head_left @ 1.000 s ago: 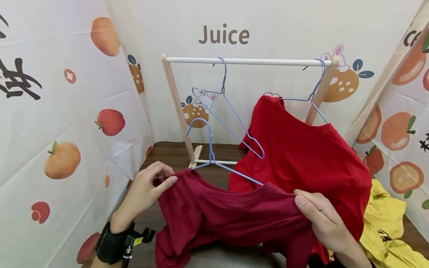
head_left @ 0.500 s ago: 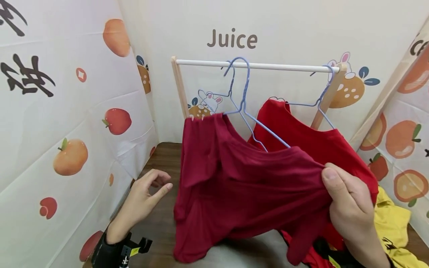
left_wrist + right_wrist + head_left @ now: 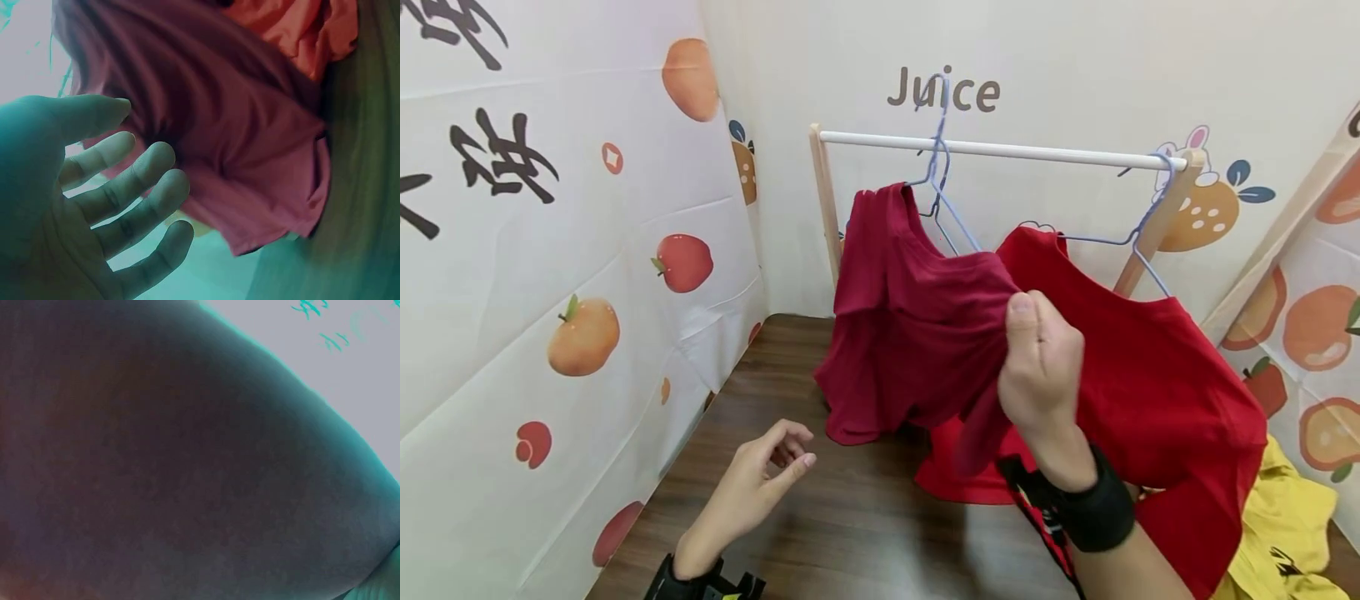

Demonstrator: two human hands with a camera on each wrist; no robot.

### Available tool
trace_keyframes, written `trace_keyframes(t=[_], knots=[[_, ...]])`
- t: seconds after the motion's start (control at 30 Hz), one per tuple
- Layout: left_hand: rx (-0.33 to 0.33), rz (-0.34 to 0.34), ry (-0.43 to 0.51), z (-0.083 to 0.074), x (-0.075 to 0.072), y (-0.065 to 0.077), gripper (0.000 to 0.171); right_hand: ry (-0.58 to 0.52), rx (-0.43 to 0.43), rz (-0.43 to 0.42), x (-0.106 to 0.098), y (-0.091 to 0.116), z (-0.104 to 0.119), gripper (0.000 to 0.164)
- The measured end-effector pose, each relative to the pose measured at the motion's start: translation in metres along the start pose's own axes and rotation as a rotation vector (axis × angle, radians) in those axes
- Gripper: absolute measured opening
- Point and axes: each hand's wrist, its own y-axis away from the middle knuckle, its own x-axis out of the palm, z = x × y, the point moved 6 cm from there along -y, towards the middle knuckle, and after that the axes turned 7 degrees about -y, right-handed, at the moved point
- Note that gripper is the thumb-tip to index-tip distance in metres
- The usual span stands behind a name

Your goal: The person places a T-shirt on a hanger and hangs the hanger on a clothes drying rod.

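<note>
My right hand grips the shoulder of a maroon T-shirt, bunching the cloth. A blue hanger sits inside the shirt's neck, its hook standing above the rack's white rail. Whether the hook touches the rail I cannot tell. Low on the left, my left hand is held off the shirt with fingers loosely bent and nothing in them. The left wrist view shows that hand in front of the hanging maroon cloth. Dark cloth fills most of the right wrist view.
A red T-shirt hangs from another blue hanger at the rail's right end. Another hanger on the rail is mostly hidden behind the maroon shirt. Yellow clothing lies at the right. Printed curtains enclose the brown table.
The maroon shirt and its hanger have risen from low over the table to the rail, carried by my right hand. My left hand has let go of the shirt and stayed low.
</note>
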Motion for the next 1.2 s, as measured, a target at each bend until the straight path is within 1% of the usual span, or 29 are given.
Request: trace_keyframes(t=[0.13, 0.27, 0.37, 0.5, 0.57, 0.67, 0.73, 0.83, 0.93, 1.0, 1.07, 1.13, 1.2], knots=[[-0.013, 0.039, 0.045, -0.001, 0.013, 0.004, 0.017, 0.043, -0.031, -0.012, 0.038, -0.003, -0.008, 0.044], [-0.038, 0.077, 0.074, 0.000, 0.023, 0.006, 0.013, 0.095, -0.025, -0.011, 0.063, -0.002, -0.016, 0.043], [-0.046, 0.080, 0.085, 0.001, 0.028, 0.006, 0.013, 0.128, 0.003, 0.014, 0.078, 0.002, -0.025, 0.044], [-0.049, 0.092, 0.101, 0.000, 0.032, 0.005, 0.011, 0.180, 0.046, 0.066, 0.093, 0.011, -0.038, 0.044], [-0.048, 0.104, 0.103, -0.001, 0.034, 0.006, 0.010, 0.199, 0.061, 0.099, 0.098, 0.016, -0.043, 0.045], [-0.045, 0.111, 0.099, -0.002, 0.037, 0.006, 0.009, 0.201, 0.070, 0.173, 0.105, 0.024, -0.045, 0.043], [-0.046, 0.109, 0.097, -0.001, 0.039, 0.007, 0.009, 0.179, 0.076, 0.236, 0.108, 0.028, -0.044, 0.040], [-0.052, 0.111, 0.107, 0.000, 0.042, 0.006, 0.010, 0.143, 0.090, 0.330, 0.108, 0.034, -0.043, 0.032], [-0.058, 0.129, 0.115, 0.000, 0.048, 0.006, 0.011, 0.126, 0.090, 0.383, 0.103, 0.038, -0.040, 0.026], [-0.058, 0.142, 0.123, 0.000, 0.051, 0.006, 0.010, 0.130, 0.059, 0.380, 0.097, 0.038, -0.038, 0.024], [-0.045, 0.150, 0.129, -0.002, 0.054, 0.006, 0.009, 0.140, 0.004, 0.347, 0.088, 0.036, -0.035, 0.021], [-0.034, 0.159, 0.138, -0.004, 0.057, 0.007, 0.008, 0.162, -0.053, 0.291, 0.076, 0.029, -0.033, 0.018], [-0.039, 0.175, 0.148, -0.004, 0.060, 0.008, 0.007, 0.214, -0.089, 0.221, 0.062, 0.019, -0.034, 0.016]])
